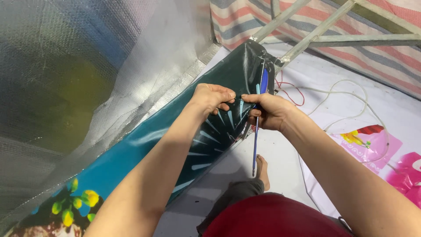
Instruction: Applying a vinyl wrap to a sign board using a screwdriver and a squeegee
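Hands meet at the middle of the view, over the folded edge of a printed vinyl banner (144,145) that runs from lower left up to a metal frame (307,33) at the top. Our left hand (212,97) pinches the banner's dark edge, fingers closed narrow on the material. Our right hand (268,112) sits just beside it, fingers curled tight around a thin blue tool (255,145) whose shaft hangs straight down below the fist; we cannot tell what kind of tool it is. The two hands nearly touch at the fingertips. The banner shows teal, dark green and pale streaks, with yellow flowers (79,202) near the lower left corner. To the left stands a silver foil sheet (66,79). On the white floor sheet (280,166) to the right lie a white cable (351,87) and a thin red wire (291,92), near pink printed patches (372,145). A striped tarp (245,19) hangs behind the frame. Our bare foot (262,169) rests on the floor below the tool.
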